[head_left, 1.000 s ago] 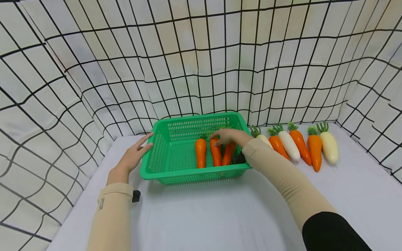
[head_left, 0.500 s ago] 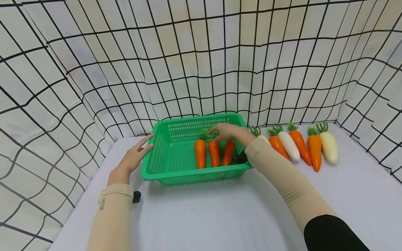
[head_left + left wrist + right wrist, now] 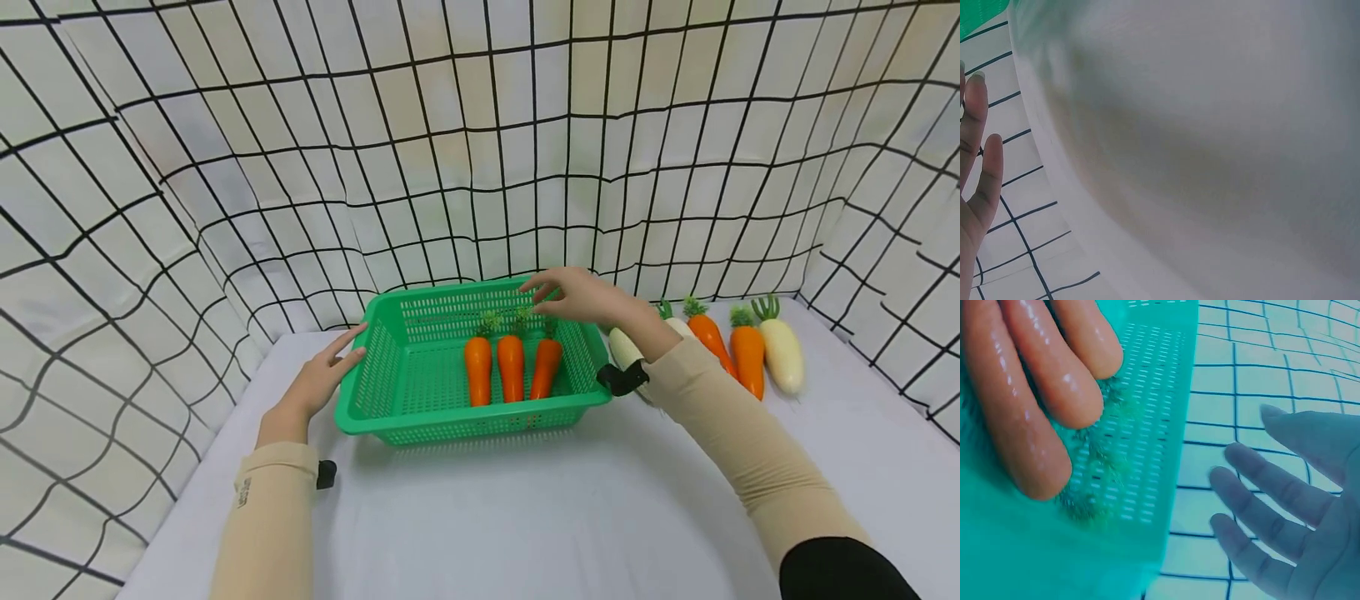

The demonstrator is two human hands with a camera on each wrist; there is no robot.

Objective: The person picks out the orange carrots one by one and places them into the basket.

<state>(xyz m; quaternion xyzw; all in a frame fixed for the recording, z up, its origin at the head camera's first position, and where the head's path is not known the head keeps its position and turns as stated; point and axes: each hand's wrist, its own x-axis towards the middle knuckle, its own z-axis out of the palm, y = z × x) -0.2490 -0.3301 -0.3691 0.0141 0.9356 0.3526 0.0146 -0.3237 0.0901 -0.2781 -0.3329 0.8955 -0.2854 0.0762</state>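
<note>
Three orange toy carrots stand out in the right half of a green plastic basket (image 3: 480, 419): a left carrot (image 3: 478, 372), a middle carrot (image 3: 512, 369) and a right carrot (image 3: 547, 368). They lie side by side, leafy tops toward the back. My right hand (image 3: 577, 298) hovers over the basket's back right corner, fingers spread and holding nothing. In the right wrist view the same hand (image 3: 1291, 506) shows apart from the carrots. At the basket's left rim, the fingertips of my left hand (image 3: 313, 385) touch or nearly touch the edge, fingers extended.
Right of the basket lies a row of toy vegetables, partly hidden by my right arm: a white radish (image 3: 626, 350), an orange carrot (image 3: 708, 337), another carrot (image 3: 747, 354) and a cream radish (image 3: 783, 357). A black wire grid (image 3: 480, 183) over white cloth borders the white table (image 3: 480, 517).
My right hand has let go of the middle carrot and moved up and right, off the carrots. That carrot now lies between the other two. My left hand has stayed at the rim.
</note>
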